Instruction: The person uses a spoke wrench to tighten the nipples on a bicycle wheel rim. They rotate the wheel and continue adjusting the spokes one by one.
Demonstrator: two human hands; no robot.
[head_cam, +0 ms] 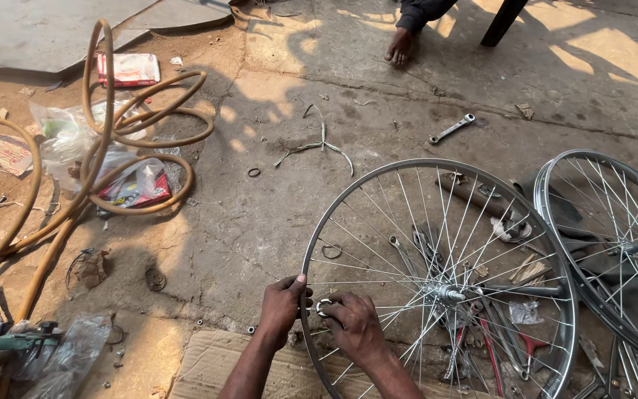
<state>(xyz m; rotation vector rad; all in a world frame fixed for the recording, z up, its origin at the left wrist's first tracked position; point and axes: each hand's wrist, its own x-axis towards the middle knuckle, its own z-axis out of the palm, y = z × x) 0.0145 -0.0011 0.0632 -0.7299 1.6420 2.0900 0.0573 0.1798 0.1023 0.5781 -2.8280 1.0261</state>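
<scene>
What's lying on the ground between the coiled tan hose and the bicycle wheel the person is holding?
Head view: mostly bare concrete between hose and wheel, with a bent metal strip and a small ring.

Small metal tool (324,307) mostly hidden under right fingers (350,313); kind indeterminable. Wheel (437,281) rim cut by bottom edge below fingers. Second wheel (618,244) cropped at right.

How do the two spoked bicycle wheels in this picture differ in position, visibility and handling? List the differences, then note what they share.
The near wheel shows almost whole; the far wheel is cut off by the frame's right edge. The left hand grips the near wheel's rim and the right hand works at it with a small metal tool; no hand touches the far wheel. Both are bare silver rims with thin spokes and no tyre.
</scene>
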